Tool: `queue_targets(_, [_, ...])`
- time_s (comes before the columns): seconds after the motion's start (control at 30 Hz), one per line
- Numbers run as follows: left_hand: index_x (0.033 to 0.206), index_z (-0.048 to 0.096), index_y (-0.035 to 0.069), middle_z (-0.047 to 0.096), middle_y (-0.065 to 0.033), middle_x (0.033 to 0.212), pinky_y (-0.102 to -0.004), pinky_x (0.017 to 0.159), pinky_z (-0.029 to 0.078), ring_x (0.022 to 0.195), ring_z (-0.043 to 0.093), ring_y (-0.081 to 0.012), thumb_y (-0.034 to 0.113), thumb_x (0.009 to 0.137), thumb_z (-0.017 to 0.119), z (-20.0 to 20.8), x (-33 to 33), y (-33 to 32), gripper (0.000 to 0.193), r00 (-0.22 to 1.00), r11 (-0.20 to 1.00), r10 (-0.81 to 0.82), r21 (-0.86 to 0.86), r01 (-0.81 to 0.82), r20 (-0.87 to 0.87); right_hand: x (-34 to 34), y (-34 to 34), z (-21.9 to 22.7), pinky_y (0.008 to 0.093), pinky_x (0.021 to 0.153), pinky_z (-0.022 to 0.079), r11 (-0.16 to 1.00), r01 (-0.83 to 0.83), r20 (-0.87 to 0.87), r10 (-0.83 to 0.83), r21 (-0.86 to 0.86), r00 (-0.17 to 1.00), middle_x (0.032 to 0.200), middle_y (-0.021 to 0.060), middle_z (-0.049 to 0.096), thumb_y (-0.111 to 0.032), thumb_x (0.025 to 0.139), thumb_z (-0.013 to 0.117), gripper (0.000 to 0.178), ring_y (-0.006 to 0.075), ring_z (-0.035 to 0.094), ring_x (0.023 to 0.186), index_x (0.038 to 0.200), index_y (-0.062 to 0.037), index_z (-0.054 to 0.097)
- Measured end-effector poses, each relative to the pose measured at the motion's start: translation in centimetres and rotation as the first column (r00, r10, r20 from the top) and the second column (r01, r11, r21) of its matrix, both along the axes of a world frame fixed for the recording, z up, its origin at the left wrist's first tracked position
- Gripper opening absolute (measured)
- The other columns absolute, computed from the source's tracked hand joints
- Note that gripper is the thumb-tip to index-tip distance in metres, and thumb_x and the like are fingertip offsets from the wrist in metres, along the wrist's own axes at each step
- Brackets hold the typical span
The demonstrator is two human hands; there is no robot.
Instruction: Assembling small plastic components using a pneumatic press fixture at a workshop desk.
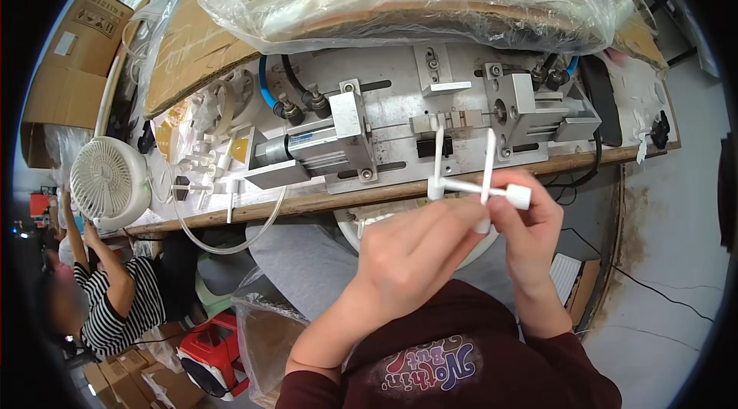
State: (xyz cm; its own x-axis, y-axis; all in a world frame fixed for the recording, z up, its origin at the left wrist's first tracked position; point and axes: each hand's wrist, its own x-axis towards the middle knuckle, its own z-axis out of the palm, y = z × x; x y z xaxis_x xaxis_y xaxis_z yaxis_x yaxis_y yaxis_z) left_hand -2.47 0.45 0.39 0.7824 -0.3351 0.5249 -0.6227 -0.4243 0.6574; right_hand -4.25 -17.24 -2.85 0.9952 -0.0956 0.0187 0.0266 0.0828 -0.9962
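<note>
Both hands are raised together in front of the metal fixture on the bench. My left hand (411, 244) is closed, its fingertips around white capped applicators with thin stems. One upright applicator (438, 155) rises beyond the left fingers, cap at its lower end. Another upright applicator (489, 163) stands between the two hands, its lower end among the fingers. My right hand (530, 217) is closed on a third applicator (519, 195), its ribbed cap at the fingers and its stem pointing left across the other two. Exactly which fingers grip the middle one is partly hidden.
Behind the hands lies a metal fixture with a left cylinder (292, 151), a right cylinder (546, 113) and a small centre block (453, 120). A plastic bag (400, 17) of white applicators lies beyond. A fan (111, 182) and a co-worker in a striped shirt (123, 301) are at left.
</note>
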Motion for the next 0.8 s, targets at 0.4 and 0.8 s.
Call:
queue_targets(0.4, [0.107, 0.073, 0.006, 0.071, -0.0041, 0.120, -0.0274, 0.054, 0.047, 0.058, 0.060, -0.0147, 0.012, 0.077, 0.078, -1.2, 2.1, 0.3, 0.031, 0.957, 0.837, 0.174, 0.478, -0.267, 0.231, 1.2, -1.4, 0.5, 0.0342, 0.086, 0.057, 0.987, -0.059, 0.447, 0.120, -0.147, 0.886, 0.127, 0.0274, 0.060, -0.005, 0.087, 0.073, 0.039, 0.0290, 0.070, 0.102, 0.122, 0.0078, 0.060])
queue_targets(0.8, [0.104, 0.074, 0.007, 0.072, -0.0025, 0.116, -0.0277, 0.054, 0.048, 0.052, 0.057, -0.0160, 0.012, 0.076, 0.079, -0.8, 2.8, 0.5, 0.029, 0.964, 0.842, 0.169, 0.478, -0.249, 0.204, 1.4, -1.1, 1.9, 0.0354, 0.084, 0.059, 0.923, 0.013, 0.549, 0.218, -0.385, 0.807, 0.126, 0.0275, 0.061, 0.003, 0.073, 0.082, 0.043, 0.0327, 0.070, 0.103, 0.113, 0.0023, 0.065])
